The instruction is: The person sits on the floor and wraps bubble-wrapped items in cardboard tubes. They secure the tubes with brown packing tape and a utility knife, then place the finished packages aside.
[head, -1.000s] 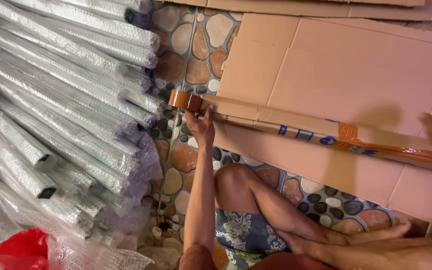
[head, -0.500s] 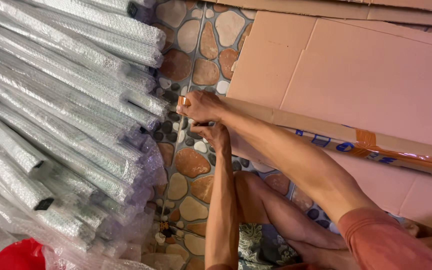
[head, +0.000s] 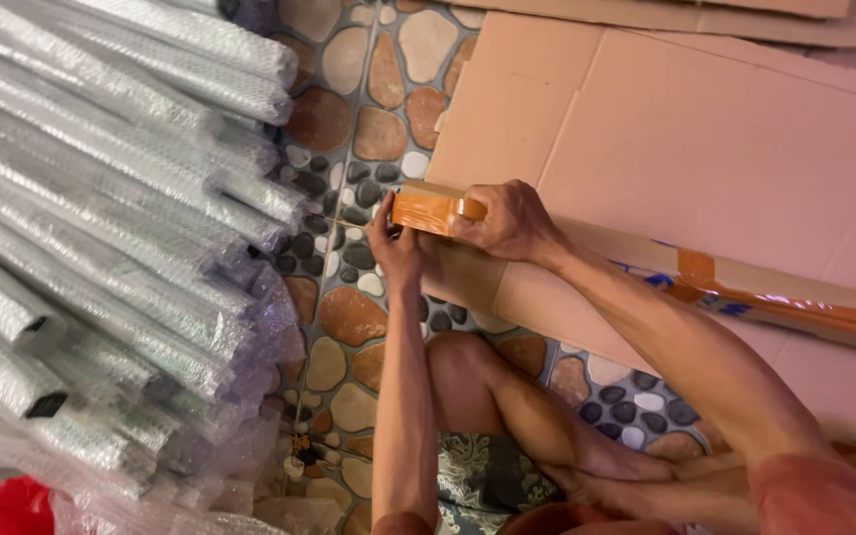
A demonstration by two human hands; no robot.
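The right hand (head: pixel 512 223) grips the brown tape roll (head: pixel 435 210) at the end of the long cardboard box (head: pixel 646 282); the left hand (head: pixel 395 243) pinches that end, its fingers closed beside the roll.

Pebble-patterned tile floor (head: pixel 359 129) under warm light, flattened cardboard sheets (head: pixel 705 129) spread across it
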